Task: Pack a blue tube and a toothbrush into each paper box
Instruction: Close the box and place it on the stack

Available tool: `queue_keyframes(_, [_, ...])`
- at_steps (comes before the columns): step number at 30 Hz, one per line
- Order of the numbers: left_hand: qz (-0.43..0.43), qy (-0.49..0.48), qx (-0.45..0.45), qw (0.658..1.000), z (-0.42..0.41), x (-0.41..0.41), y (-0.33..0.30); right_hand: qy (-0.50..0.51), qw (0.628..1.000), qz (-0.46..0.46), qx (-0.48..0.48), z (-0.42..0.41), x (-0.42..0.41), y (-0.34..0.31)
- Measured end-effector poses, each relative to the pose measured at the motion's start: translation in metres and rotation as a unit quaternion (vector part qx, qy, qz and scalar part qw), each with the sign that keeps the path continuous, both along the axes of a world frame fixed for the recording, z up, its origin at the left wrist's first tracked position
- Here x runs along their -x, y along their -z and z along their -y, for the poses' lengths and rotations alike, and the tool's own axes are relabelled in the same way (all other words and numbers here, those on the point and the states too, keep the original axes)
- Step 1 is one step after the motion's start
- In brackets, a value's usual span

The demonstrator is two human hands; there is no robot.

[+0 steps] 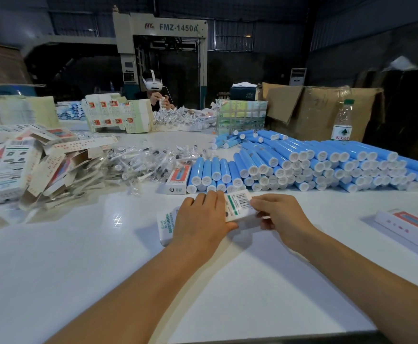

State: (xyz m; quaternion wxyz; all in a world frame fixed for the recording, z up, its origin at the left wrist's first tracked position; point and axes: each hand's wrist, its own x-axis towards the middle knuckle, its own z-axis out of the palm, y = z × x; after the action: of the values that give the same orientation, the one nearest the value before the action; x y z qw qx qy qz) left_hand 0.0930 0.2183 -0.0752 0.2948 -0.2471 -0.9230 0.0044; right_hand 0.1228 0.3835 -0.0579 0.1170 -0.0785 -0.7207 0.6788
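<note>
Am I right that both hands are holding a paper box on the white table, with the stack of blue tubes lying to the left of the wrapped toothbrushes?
Not quite: in the head view the blue tubes lie to the right of the wrapped toothbrushes. The rest holds: the left hand and right hand hold a paper box on the white table.

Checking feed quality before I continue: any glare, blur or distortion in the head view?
Head view: small glare patch on the white table; wide-angle bending at the edges; flat boxes far left look smeared; held box and blue tubes read sharply.
</note>
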Motion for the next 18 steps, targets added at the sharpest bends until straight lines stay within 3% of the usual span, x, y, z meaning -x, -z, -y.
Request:
queue_keyframes(2, [-0.002,-0.005,0.013,1.0,-0.001,0.0,0.002,0.025,0.999,-0.012,-0.042,0.0,0.0,0.002])
queue_keyframes(6, [-0.003,-0.011,0.026,1.0,-0.005,-0.001,0.004,0.083,0.971,-0.047,-0.219,0.01,-0.002,0.006])
queue_keyframes(9, [0.004,-0.021,0.024,0.999,-0.006,-0.002,0.003,0.105,0.952,-0.069,-0.279,0.014,-0.003,0.006])
queue_keyframes(18, [0.01,-0.05,-0.012,0.999,-0.002,-0.002,-0.003,0.109,0.967,-0.063,-0.223,0.01,-0.003,0.006])
